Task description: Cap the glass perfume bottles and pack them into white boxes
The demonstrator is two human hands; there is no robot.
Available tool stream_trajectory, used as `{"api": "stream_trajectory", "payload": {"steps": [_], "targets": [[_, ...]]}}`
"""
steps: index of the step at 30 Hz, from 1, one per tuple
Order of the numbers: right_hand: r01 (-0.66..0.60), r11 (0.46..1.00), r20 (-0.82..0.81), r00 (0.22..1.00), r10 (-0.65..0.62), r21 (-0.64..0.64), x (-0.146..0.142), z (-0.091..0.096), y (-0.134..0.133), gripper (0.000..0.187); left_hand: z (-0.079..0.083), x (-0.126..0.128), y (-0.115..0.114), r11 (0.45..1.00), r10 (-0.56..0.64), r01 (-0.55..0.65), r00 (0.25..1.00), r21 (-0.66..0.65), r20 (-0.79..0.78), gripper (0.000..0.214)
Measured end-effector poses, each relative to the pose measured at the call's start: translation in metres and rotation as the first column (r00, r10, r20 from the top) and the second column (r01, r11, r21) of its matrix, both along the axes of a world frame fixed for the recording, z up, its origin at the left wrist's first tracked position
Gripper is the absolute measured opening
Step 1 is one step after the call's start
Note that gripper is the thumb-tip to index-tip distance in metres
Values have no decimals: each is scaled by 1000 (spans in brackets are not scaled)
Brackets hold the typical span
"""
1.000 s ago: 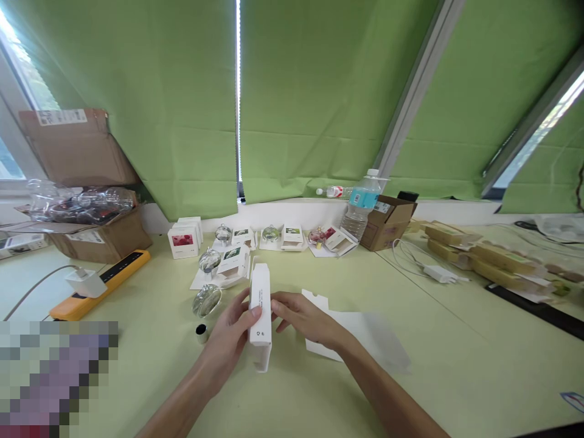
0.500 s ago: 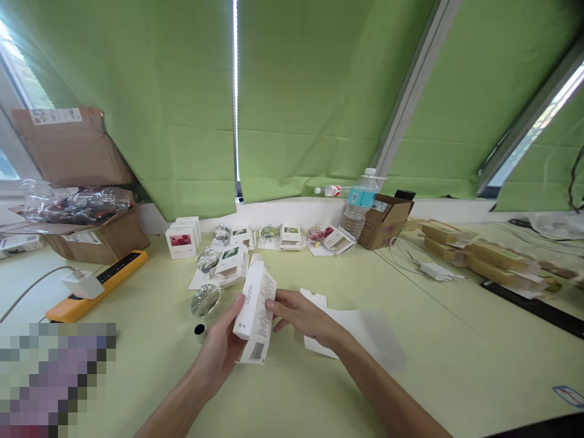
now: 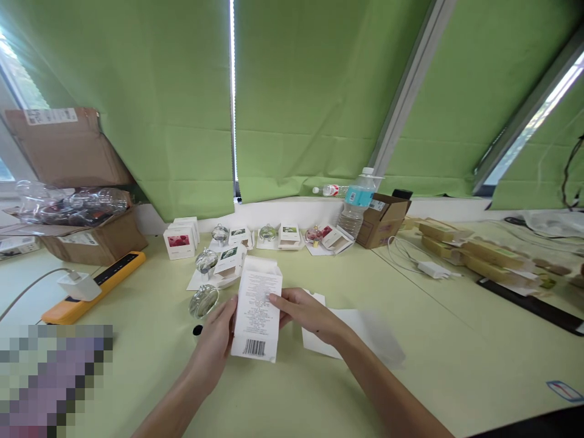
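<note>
Both of my hands hold a white carton (image 3: 257, 313) above the pale green table (image 3: 438, 359), its printed back with a barcode turned toward me. My left hand (image 3: 214, 340) grips its left edge with closed fingers. My right hand (image 3: 303, 313) pinches its right edge. A round glass bottle (image 3: 203, 300) lies on the table just left of the carton, with a small black cap (image 3: 198, 330) beside it. A flat white cardboard sheet (image 3: 351, 334) lies under my right wrist.
Small white boxes (image 3: 177, 240) and glass bottles (image 3: 267, 232) line the back of the table. A water bottle (image 3: 356, 204) and a brown box (image 3: 383, 219) stand behind. An orange power strip (image 3: 91, 286) lies at left, a charger (image 3: 431, 269) and flat packs (image 3: 483, 252) at right.
The carton has been turned in my hands: first its narrow side faced me, now its broad printed back with the barcode does. My hands stay at its edges.
</note>
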State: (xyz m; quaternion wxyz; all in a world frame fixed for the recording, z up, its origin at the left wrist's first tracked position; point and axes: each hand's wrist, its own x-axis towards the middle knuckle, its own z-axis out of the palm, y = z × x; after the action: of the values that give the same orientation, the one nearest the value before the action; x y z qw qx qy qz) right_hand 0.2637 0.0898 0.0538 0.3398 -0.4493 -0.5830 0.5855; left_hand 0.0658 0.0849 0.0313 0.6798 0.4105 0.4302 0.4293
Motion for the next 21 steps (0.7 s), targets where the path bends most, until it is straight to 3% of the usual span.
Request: {"api": "stream_trajectory", "payload": {"steps": [4,9,15,21], "targets": [[75,997,20,997,-75,28,3,-2,3,47,7,3,0,990,72,-60,993,126,-90,49],[141,989,27,989,-142,37,4,-5,5,49,11,5,0,981,2,15,996,196,-86,52],[13,1000,-8,1000,-13,0,8,2,4,47,7,2,4,989,-3,18,995,149,-99,52],[62,998,17,998,-62,8,10,-2,6,45,17,3,-2,991,8,3,997,133,-82,53]]}}
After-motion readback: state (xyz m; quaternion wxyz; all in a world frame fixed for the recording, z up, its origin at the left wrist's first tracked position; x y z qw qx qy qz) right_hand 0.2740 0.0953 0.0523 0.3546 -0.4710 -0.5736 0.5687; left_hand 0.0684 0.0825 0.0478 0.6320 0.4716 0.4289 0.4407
